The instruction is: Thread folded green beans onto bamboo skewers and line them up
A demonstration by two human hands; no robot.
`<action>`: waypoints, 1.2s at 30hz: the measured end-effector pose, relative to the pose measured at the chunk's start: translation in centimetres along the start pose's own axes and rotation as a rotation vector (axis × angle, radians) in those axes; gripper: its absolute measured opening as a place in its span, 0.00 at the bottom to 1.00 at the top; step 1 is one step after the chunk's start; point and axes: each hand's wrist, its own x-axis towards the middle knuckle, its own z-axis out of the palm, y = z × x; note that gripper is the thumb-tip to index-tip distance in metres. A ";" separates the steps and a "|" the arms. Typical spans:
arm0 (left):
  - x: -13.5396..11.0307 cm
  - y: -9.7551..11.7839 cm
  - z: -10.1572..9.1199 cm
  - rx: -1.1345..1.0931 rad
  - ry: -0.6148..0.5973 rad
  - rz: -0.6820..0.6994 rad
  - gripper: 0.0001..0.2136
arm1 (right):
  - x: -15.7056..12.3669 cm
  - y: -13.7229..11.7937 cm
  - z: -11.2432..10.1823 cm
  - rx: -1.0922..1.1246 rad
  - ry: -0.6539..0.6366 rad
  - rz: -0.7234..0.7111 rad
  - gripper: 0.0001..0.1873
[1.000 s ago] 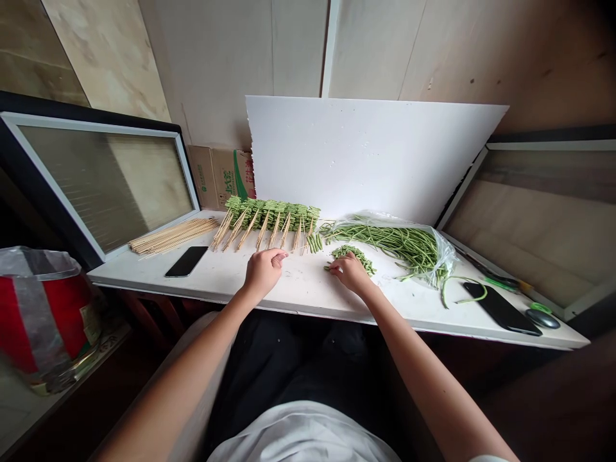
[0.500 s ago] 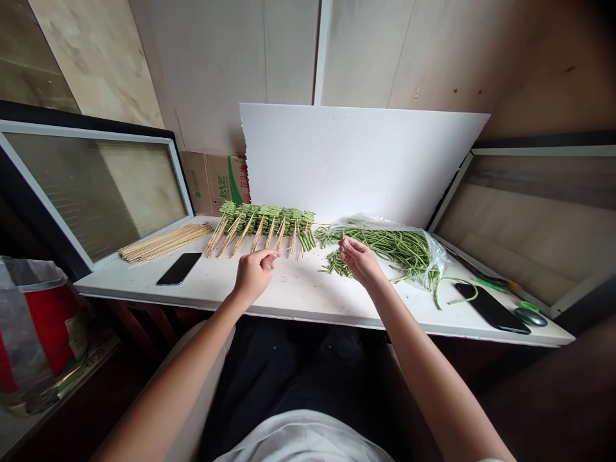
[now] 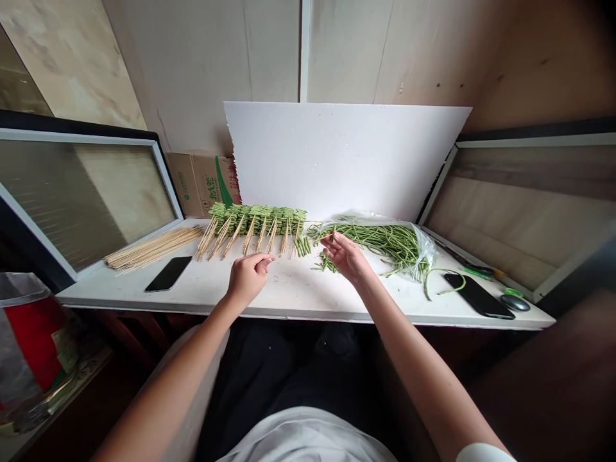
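In the head view, the person's two bare hands are working apart over the worktop [image 3: 289, 298], near its front edge. The left hand [image 3: 248, 278] is hanging curled, its fingertips [image 3: 267, 259] pinching together, though nothing held between them can be made out. The right hand [image 3: 345, 258] is open, palm turned up, hovering just above a small heap of cut green beans [image 3: 326, 262] and touching nothing that can be told.

Beside the heap, toward the back edge, a short row of cut beans [image 3: 302, 246] is lying next to a rack of bean-threaded skewers [image 3: 255, 220], about ten, packed too tightly for an exact count. Farther along, one bundle of bare bamboo skewers [image 3: 154, 248] is lying near the left end of the worktop. Toward the right end, one plastic bag [image 3: 423, 251] is holding long green beans [image 3: 380, 241]. Two phones are lying near the front edge, one on each side: a left phone [image 3: 168, 274] and a right phone [image 3: 479, 296].
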 end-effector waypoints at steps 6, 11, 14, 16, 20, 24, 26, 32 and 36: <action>-0.2 0.2 0.2 0.022 0.012 -0.004 0.11 | -0.2 0.0 0.3 0.049 -0.006 0.019 0.20; -0.1 -0.2 0.2 0.005 0.028 0.010 0.12 | -0.1 0.2 0.1 0.097 -0.019 0.034 0.17; -0.2 -0.3 0.2 0.005 0.036 0.023 0.13 | 0.0 0.3 -0.1 0.136 -0.019 0.039 0.15; -0.2 -0.2 0.2 0.009 0.038 0.029 0.13 | 0.1 0.4 -0.1 0.152 -0.013 0.039 0.15; -0.2 -0.2 0.2 0.010 0.033 0.032 0.13 | 0.0 0.3 0.1 0.155 0.002 0.035 0.15; -0.2 -0.3 0.3 0.018 0.044 0.054 0.13 | -0.1 0.1 0.2 0.134 0.011 0.032 0.15; -0.2 -0.3 0.3 0.018 0.048 0.060 0.13 | -0.1 0.1 0.1 0.119 0.012 0.024 0.15; -0.1 -0.3 0.2 0.029 0.051 0.049 0.13 | 0.0 0.2 -0.2 0.057 0.043 -0.016 0.17; -0.1 -0.1 0.0 0.056 0.062 0.053 0.13 | 0.1 0.2 -0.4 -0.002 0.086 -0.049 0.18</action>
